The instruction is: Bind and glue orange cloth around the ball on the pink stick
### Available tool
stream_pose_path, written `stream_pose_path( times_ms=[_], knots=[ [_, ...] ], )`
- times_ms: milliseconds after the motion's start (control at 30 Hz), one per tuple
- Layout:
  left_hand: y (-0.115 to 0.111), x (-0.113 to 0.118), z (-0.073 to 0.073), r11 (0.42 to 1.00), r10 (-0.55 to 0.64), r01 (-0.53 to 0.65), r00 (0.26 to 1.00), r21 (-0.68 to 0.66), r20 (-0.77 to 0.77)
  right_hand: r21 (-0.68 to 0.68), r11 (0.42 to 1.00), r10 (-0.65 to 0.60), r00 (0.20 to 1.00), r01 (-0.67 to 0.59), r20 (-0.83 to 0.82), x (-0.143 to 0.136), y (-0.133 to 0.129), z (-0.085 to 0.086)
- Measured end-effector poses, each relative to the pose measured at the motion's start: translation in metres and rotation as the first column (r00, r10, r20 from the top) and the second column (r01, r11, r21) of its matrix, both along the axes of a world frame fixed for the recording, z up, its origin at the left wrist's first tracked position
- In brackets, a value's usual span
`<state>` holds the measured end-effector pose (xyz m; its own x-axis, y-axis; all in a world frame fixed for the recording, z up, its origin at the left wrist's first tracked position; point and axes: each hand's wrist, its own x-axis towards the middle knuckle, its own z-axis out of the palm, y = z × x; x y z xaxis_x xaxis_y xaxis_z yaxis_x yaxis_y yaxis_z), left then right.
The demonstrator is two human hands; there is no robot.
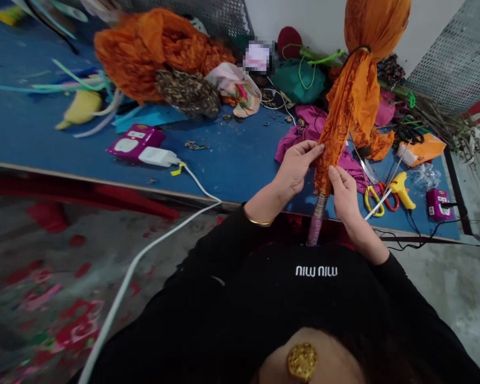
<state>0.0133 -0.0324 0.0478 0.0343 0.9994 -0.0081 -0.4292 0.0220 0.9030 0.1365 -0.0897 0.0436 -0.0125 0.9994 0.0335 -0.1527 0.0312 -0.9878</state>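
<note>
In front of me stands a tall bundle of printed orange cloth (pixel 338 122), gathered by a dark tie below its rounded top. Its lower end wraps a stick (pixel 315 224), which runs down against my black top. My left hand (pixel 298 168) pinches the cloth's left edge between thumb and fingers. On the other side, my right hand (pixel 343 189) pinches the same cloth a little lower, close to where the stick comes out. To the right of that hand lie scissors (pixel 374 200) with yellow and red handles, and a yellow glue gun (pixel 402 192).
A blue table (pixel 224 154) carries a heap of orange cloth (pixel 160 48), a purple power box (pixel 138 141), and magenta cloth (pixel 292 136). From the power box a white cable (pixel 144 250) crosses the table edge. Twigs (pixel 440 109) lie at right; red scraps (pixel 76 322) litter the floor.
</note>
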Motion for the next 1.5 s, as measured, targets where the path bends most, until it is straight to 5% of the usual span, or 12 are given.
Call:
stream_pose_path(
  times_ms=[333,533,900,1133,1333,1500],
  knots=[
    [-0.005,0.002,0.001,0.974,0.133,-0.092,0.972,0.205,-0.196,0.002,0.996,0.088,0.996,-0.088,0.021,-0.007,-0.008,0.004],
    [-0.011,-0.003,0.003,0.88,0.407,-0.242,0.827,0.408,-0.388,0.061,0.996,0.058,0.997,-0.061,0.053,-0.012,-0.013,0.008],
    [-0.021,-0.013,0.029,0.972,0.101,-0.025,0.941,0.232,-0.322,0.18,0.983,-0.069,0.961,0.02,0.269,-0.01,-0.008,-0.001],
    [-0.012,-0.014,0.016,0.992,-0.106,0.115,0.984,0.058,-0.14,0.207,0.976,-0.157,0.868,0.064,0.471,-0.015,0.0,-0.007],
    [-0.015,-0.017,0.006,0.991,-0.121,0.125,0.99,0.054,-0.078,0.164,0.987,-0.09,0.826,-0.002,0.556,-0.005,-0.005,-0.012],
    [-0.018,-0.018,0.004,0.994,-0.105,0.107,0.991,0.025,-0.085,0.274,0.949,-0.249,0.903,0.155,0.35,0.004,0.001,-0.01]
  ],
)
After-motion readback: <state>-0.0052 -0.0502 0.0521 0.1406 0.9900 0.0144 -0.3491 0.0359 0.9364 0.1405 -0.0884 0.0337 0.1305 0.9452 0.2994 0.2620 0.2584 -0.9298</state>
